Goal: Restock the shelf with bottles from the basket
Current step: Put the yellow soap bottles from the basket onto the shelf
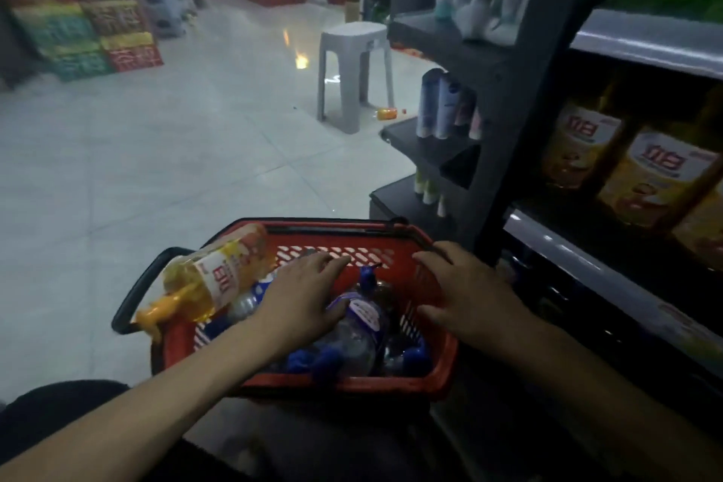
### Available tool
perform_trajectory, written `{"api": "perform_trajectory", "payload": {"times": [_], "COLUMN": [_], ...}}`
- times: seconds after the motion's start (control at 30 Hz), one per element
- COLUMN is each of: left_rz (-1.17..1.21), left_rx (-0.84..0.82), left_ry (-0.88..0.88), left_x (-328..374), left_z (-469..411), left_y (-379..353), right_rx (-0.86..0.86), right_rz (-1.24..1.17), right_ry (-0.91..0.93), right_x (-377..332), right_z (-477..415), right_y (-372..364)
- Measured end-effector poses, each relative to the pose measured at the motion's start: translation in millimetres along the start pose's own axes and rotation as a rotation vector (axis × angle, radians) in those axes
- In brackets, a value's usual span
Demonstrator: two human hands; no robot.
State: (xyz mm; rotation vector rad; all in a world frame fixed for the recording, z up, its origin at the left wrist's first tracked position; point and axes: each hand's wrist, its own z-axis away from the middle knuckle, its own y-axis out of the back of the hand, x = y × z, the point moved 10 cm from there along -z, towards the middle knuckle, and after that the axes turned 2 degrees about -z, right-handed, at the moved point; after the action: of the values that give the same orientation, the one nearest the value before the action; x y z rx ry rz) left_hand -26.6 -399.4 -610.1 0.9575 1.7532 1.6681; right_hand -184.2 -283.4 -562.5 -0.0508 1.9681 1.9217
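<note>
Bottles (352, 337) lie in the red basket (344, 383) under our left grip (305, 297) — fingers spread flat, holding nothing; our right grip (465, 297), loosely spread, rests on the rim beside the shelf (579, 258).

The basket (332, 387) sits near, just left of the shelf (587, 262). Bottles (352, 344) lie in it, a large bottle (219, 278) across its left rim. The left hand (305, 293) is over them, the right hand (465, 293) at the right rim. A stool (352, 51) stands far behind.
</note>
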Motion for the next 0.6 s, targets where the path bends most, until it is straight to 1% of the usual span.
{"api": "perform_trajectory", "payload": {"times": [0.13, 0.23, 0.3, 0.4, 0.6], "left_rz": [-0.194, -0.352, -0.42, -0.431, -0.314], "left_rx": [0.018, -0.036, -0.067, -0.14, -0.293], "left_ry": [0.075, 0.154, 0.239, 0.413, 0.71], "left_x": [-52, -88, -112, -147, -194], "left_z": [7, 3, -1, -3, 2], "left_y": [-4, -3, -1, -7, -13], "right_rx": [-0.055, -0.101, -0.119, -0.132, -0.105], "right_rz": [0.103, 0.121, 0.128, 0.157, 0.157], "right_ry": [0.087, 0.127, 0.135, 0.148, 0.16], "right_x": [-33, -49, -57, -65, -70], "right_z": [-24, -39, -46, -52, -51], "right_y": [-26, -46, -56, -67, -65]}}
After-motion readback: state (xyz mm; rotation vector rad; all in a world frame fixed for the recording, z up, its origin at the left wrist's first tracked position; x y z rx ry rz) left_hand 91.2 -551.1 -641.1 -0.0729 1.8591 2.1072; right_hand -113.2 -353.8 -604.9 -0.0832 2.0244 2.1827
